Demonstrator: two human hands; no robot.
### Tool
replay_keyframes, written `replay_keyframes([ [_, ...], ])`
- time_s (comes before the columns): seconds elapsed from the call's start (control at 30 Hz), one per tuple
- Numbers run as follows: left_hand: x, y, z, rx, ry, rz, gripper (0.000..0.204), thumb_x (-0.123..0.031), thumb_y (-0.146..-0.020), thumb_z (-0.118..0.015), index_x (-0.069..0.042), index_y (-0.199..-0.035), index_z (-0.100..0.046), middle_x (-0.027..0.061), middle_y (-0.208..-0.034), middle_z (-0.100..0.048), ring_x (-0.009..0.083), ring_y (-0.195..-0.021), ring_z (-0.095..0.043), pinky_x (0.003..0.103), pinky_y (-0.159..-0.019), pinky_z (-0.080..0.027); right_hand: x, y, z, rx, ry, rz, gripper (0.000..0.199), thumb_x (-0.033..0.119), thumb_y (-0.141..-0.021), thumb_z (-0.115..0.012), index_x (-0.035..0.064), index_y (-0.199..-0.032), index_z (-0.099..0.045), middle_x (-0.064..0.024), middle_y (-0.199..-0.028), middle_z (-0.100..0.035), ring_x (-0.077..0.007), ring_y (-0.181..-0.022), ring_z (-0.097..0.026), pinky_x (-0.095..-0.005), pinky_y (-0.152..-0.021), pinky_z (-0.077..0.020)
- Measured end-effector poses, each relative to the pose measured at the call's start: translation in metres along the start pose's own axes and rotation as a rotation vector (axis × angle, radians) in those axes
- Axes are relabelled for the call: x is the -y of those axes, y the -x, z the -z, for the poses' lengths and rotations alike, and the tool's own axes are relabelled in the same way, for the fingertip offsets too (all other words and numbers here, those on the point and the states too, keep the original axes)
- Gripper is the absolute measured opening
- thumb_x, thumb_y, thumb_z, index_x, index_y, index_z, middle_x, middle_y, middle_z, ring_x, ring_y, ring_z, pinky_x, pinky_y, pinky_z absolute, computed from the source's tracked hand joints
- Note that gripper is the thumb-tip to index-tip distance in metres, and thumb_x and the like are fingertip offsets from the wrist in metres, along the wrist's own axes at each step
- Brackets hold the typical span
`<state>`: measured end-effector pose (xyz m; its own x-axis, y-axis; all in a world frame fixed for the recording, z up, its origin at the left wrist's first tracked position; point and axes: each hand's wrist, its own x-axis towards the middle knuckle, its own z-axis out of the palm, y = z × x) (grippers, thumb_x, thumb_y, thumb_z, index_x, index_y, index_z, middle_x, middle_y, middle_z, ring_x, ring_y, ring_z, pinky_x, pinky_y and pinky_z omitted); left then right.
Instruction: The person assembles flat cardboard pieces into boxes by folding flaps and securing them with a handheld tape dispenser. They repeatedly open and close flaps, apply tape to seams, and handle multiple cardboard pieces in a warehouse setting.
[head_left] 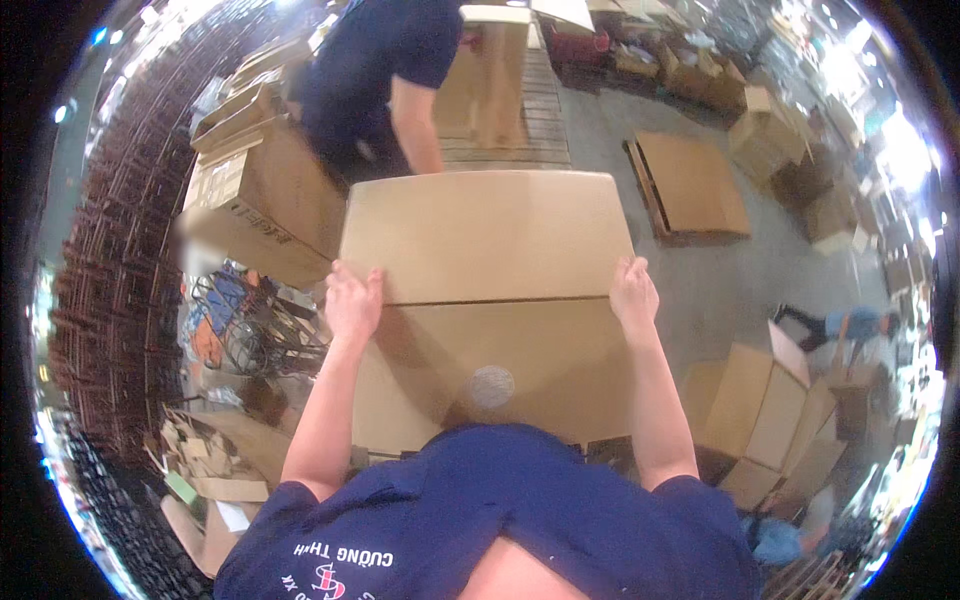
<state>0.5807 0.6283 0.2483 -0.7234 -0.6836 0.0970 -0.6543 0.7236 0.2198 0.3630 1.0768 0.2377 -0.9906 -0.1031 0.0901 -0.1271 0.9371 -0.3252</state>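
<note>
The left grip [353,300] is clamped on the left edge of a large, tan, rectangular cardboard carton [480,235]; the right grip [634,292] is closed on the opposite edge, both near its dark crosswise seam [495,301]. The carton is between them, before the body. The step in hand looks like carrying or steadying it; the next move probably calls for even pressure from both sides. The bare forearms [328,415] reach forward, converging slightly. Beyond, a co-worker in a dark blue shirt [405,45] bends beside a big brown cardboard box [285,190].
</note>
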Motion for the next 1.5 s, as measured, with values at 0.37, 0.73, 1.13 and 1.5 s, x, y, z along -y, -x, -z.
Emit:
replay_keyframes([
  [0.37,-0.042,-0.090,-0.029,0.020,0.015,0.025,0.105,-0.065,-0.112,-0.058,0.016,-0.172,-0.031,0.0351,-0.148,-0.059,0.0511,-0.137,-0.060,0.058,-0.113,-0.053,0.019,-0.071,-0.033,-0.101,0.167,0.059,0.057,0.043,-0.117,-0.056,-0.0055,-0.146,-0.057,-0.0283,-0.133,-0.067,-0.0481,-0.130,-0.063,-0.0562,-0.108,-0.0553],
  [0.73,-0.118,-0.188,-0.031,0.096,0.054,-0.133,0.103,-0.072,-0.114,-0.047,0.004,-0.180,-0.026,0.0341,-0.186,-0.025,0.0522,-0.170,-0.029,0.066,-0.136,-0.026,0.026,-0.168,-0.038,0.041,0.151,0.391,0.086,0.065,-0.115,-0.046,0.0135,-0.182,-0.029,-0.0290,-0.186,-0.025,-0.0499,-0.175,-0.018,-0.0819,-0.134,-0.0139],
  [1.13,-0.130,-0.315,-0.081,-0.118,-0.418,-1.115,0.098,-0.060,-0.115,-0.050,0.006,-0.181,-0.020,0.0330,-0.188,-0.018,0.0524,-0.176,-0.009,0.070,-0.141,-0.006,0.148,-0.216,-0.069,0.304,0.197,0.403,0.099,0.082,-0.112,-0.035,0.0195,-0.187,-0.019,-0.0228,-0.193,-0.009,-0.0465,-0.178,-0.004,-0.0812,-0.136,-0.0042],
  [1.5,-0.193,-0.349,-0.074,0.354,0.043,-1.183,0.108,-0.063,-0.106,-0.067,0.005,-0.179,-0.027,0.0286,-0.187,-0.026,0.0472,-0.176,-0.017,0.062,-0.143,-0.012,0.167,-0.245,-0.068,0.310,0.190,0.179,0.095,0.081,-0.113,-0.034,0.0229,-0.187,-0.019,-0.0197,-0.194,-0.005,-0.0450,-0.179,0.000,-0.0773,-0.139,-0.0020],
])
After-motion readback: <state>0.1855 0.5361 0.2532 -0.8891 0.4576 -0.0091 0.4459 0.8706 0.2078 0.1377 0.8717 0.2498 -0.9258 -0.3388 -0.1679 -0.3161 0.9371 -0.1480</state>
